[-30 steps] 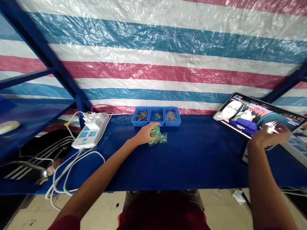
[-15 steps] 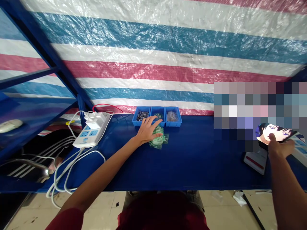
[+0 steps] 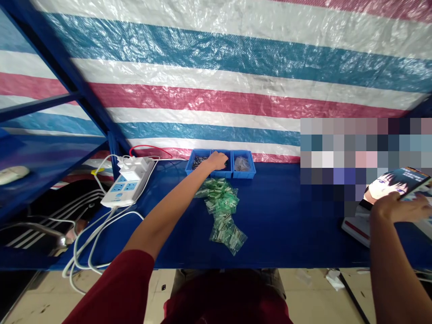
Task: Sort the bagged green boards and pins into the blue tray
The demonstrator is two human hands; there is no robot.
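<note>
My left hand (image 3: pixel 218 160) reaches into the middle compartment of the blue bins (image 3: pixel 243 174), fingers curled down; what they hold, if anything, is hidden. Below that hand, a spread of small clear green-tinted packets (image 3: pixel 222 209) lies on the blue table, with small pale pieces inside. At the far right, my right hand (image 3: pixel 393 209) is closed on the lower edge of a flat panel with a cartoon picture (image 3: pixel 388 185), which is tilted. Under it sits a pale flat device with a red stripe (image 3: pixel 356 230).
The left bin has small dark metal pieces (image 3: pixel 199 162); the right bin has clear bags (image 3: pixel 241 164). A white power strip (image 3: pixel 123 191) with plugs and loose cables stands at left. A striped tarp (image 3: pixel 189 96) hangs behind. Blurred blocks cover the right background.
My left hand has moved up from the packets into the middle bin. Many more packets now lie spread toward the front edge. The cartoon panel has shifted and tilted in my right hand.
</note>
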